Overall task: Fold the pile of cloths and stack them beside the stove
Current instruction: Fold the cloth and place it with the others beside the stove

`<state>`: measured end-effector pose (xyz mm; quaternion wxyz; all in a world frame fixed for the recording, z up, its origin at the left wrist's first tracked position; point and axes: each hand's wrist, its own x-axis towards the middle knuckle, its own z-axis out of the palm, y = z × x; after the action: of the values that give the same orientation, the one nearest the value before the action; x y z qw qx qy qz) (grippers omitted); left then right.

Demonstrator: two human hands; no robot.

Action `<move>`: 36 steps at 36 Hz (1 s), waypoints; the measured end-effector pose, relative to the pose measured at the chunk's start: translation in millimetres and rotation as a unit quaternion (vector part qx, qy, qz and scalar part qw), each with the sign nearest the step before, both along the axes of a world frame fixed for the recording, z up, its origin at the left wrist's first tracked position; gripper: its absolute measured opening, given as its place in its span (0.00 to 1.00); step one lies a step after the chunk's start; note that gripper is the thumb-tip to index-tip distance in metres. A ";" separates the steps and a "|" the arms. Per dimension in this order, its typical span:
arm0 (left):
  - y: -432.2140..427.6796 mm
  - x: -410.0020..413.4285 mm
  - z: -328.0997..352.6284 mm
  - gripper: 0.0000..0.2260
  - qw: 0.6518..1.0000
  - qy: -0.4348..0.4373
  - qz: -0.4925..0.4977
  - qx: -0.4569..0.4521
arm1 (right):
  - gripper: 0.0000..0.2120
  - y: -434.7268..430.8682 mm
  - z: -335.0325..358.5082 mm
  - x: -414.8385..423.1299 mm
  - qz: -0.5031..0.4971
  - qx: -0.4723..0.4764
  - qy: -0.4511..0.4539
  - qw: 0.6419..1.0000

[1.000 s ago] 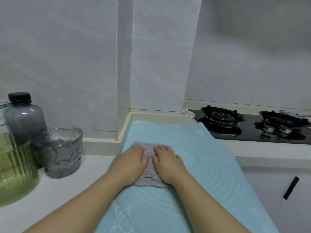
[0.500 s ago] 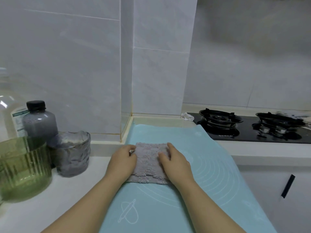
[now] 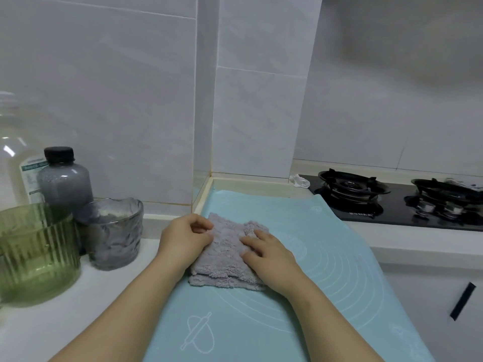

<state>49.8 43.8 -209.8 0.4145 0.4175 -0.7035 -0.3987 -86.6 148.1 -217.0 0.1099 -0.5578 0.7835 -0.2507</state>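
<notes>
So, 1 s ago both palms lay flat on the middle of the cloth (image 3: 226, 257); now they've slid apart to its sides. Your left grip (image 3: 184, 237) has curled, fingers & thumb pinching the far-left edge. Your right grip (image 3: 266, 253) is flat, w/ straight fingers pressing the right side and holding nothing. The cloth sits folded on the teal mat (image 3: 326, 270) on the worktop (image 3: 52, 322), well apart from the stove (image 3: 392, 202). Pressing looks done; prob. another fold or a lift comes next.

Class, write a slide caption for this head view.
Left hand pinches, right hand presses a folded grey cloth on the mat beside the stove.
</notes>
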 end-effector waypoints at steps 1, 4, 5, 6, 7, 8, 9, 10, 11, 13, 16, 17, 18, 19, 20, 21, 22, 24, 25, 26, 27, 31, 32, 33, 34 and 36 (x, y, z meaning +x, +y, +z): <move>0.7 0.5 1.3 0.10 1.000 0.000 0.005 0.000 | 0.20 -0.5 -0.2 -0.7 -0.011 -0.010 -0.004 1.000; 3.9 0.9 2.0 0.07 0.987 -0.144 0.012 -0.067 | 0.18 -0.1 -0.8 -2.7 -0.056 -0.035 -0.007 0.998; 5.6 0.9 0.6 0.08 0.973 -0.202 0.015 -0.108 | 0.18 0.1 -1.2 -3.4 -0.072 -0.039 -0.002 0.997; 7.0 0.9 -0.2 0.09 0.961 -0.226 0.018 -0.157 | 0.17 0.6 -1.3 -3.8 -0.087 -0.040 0.004 0.995; 8.3 0.1 0.3 0.10 0.954 -0.218 0.015 -0.203 | 0.17 0.9 -0.9 -3.8 -0.098 -0.040 0.012 0.994; 9.9 -0.9 2.1 0.12 0.950 -0.198 0.002 -0.242 | 0.17 1.2 -0.2 -3.6 -0.105 -0.038 0.022 0.993; 11.0 -2.4 3.9 0.13 0.947 -0.180 -0.026 -0.263 | 0.18 1.2 0.6 -3.5 -0.108 -0.039 0.033 0.993; 11.2 -4.4 4.5 0.15 0.947 -0.172 -0.065 -0.264 | 0.20 1.1 1.8 -3.2 -0.106 -0.045 0.042 0.992; 11.9 -6.1 3.8 0.16 0.945 -0.183 -0.108 -0.248 | 0.22 0.7 2.9 -2.5 -0.099 -0.055 0.050 0.992; 12.3 -8.5 -1.5 0.18 0.930 -0.249 -0.175 -0.206 | 0.23 -0.1 4.7 -0.5 -0.073 -0.064 0.053 0.994; 12.6 -8.6 -4.9 0.20 0.887 -0.377 -0.192 -0.188 | 0.25 -1.7 3.0 1.7 -0.041 -0.020 0.052 0.998; 13.2 -7.5 -3.4 0.20 0.878 -0.402 -0.184 -0.182 | 0.25 -1.9 1.7 2.2 -0.030 0.002 0.055 0.998; 14.1 -6.1 -1.2 0.19 0.875 -0.417 -0.172 -0.176 | 0.25 -1.4 1.3 2.7 -0.019 0.022 0.058 0.998; 15.3 -5.1 1.0 0.17 0.875 -0.425 -0.157 -0.172 | 0.24 -1.1 1.4 3.1 -0.010 0.037 0.058 0.998; 16.4 -5.0 2.8 0.16 0.876 -0.429 -0.140 -0.171 | 0.24 -0.7 2.3 3.3 -0.004 0.048 0.058 0.997; 17.4 -5.6 4.4 0.15 0.876 -0.433 -0.123 -0.173 | 0.23 -1.1 3.4 3.5 0.000 0.054 0.059 0.997; 18.2 -7.2 5.7 0.15 0.874 -0.440 -0.108 -0.177 | 0.22 -1.7 4.9 3.8 0.002 0.059 0.063 0.996; 18.7 -12.7 7.8 0.15 0.869 -0.452 -0.086 -0.184 | 0.19 -3.4 6.0 4.7 0.000 0.057 0.068 0.996; 18.5 -16.2 8.6 0.15 0.868 -0.454 -0.076 -0.187 | 0.17 -3.9 5.5 4.9 -0.004 0.050 0.066 0.997; 18.0 -19.3 9.1 0.16 0.869 -0.452 -0.064 -0.191 | 0.16 -3.5 4.9 5.6 -0.008 0.039 0.059 0.997; 16.6 -21.6 8.3 0.16 0.873 -0.443 -0.051 -0.195 | 0.15 -3.0 3.9 6.1 -0.013 0.022 0.043 0.999; 12.2 -20.5 -1.0 0.12 0.899 -0.385 -0.011 -0.208 | 0.17 -0.9 3.1 5.4 -0.079 -0.044 0.006 0.996; 11.9 -17.9 -2.7 0.13 0.898 -0.391 -0.002 -0.202 | 0.18 -1.4 2.2 3.5 -0.112 -0.041 0.017 0.993; 11.5 -15.0 -3.3 0.15 0.892 -0.408 0.009 -0.196 | 0.22 -2.3 1.0 1.5 -0.150 -0.026 0.027 0.988; 11.0 -12.1 -2.9 0.18 0.883 -0.428 0.021 -0.191 | 0.25 -2.7 0.0 -0.5 -0.182 -0.004 0.033 0.983; 9.5 -8.9 -1.8 0.23 0.864 -0.465 0.038 -0.191 | 0.28 -4.2 -3.6 -3.7 -0.206 0.034 0.039 0.977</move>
<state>40.9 53.4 -211.5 0.1257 0.4935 -0.8606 -0.0004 -90.3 143.9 -220.6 0.0439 -0.3897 0.8935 -0.2189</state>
